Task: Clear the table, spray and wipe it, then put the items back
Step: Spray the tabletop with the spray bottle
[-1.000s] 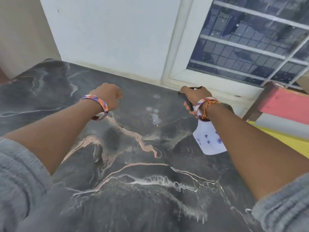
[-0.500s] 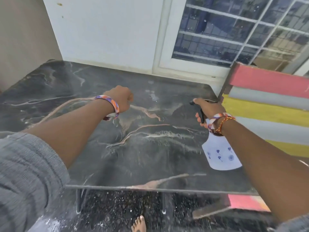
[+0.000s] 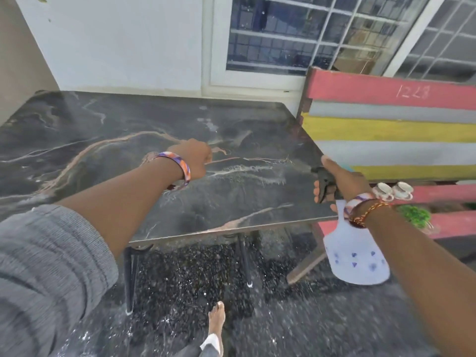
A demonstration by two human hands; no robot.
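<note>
The dark marble-patterned table [image 3: 108, 140] fills the left and middle, with wet spray marks near its far middle. My right hand [image 3: 340, 180] is closed on the black trigger of a white spray bottle [image 3: 356, 256] with blue dots, which hangs past the table's right front corner. My left hand [image 3: 197, 159] is a closed fist above the table's middle; I cannot see anything in it. Two small teacups [image 3: 392, 190] and a green plant [image 3: 414, 215] rest on the bench at the right.
A red, grey and yellow striped wooden bench [image 3: 386, 130] stands against the table's right side. A white wall and a barred window [image 3: 309, 34] are behind. The speckled dark floor [image 3: 193, 279] and my bare foot [image 3: 216, 318] lie below the near table edge.
The view has pulled back and turned right, bringing the table's near edge, floor and bench into sight. My right hand with the bottle has moved from over the table to beyond its right corner.
</note>
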